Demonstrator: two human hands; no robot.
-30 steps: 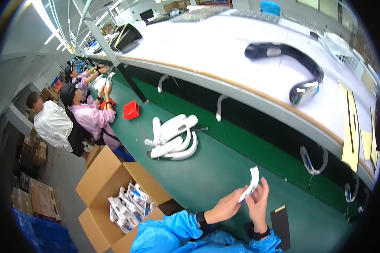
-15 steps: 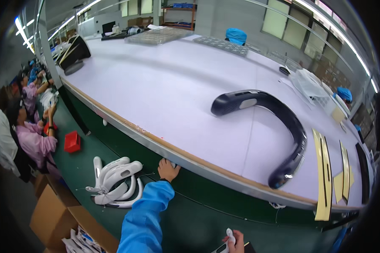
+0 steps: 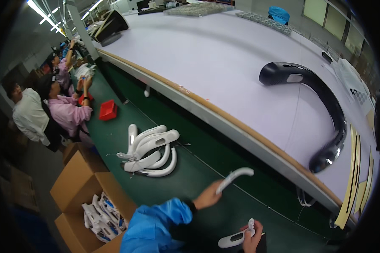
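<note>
the left hand [image 3: 207,197], forearm angled far and right, grips the near end of a white curved strip [image 3: 234,174] above the green bench [image 3: 185,182]; right of it and nearer, the right hand [image 3: 252,240] closes its fingers around a white shell [image 3: 226,242]. half a second ago the left hand was at the shelf edge [image 3: 240,132].

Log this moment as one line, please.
left hand: holds curved white part; right hand: holds oval-marked white part; white pile: on green bench; open carton: white pieces inside
</note>
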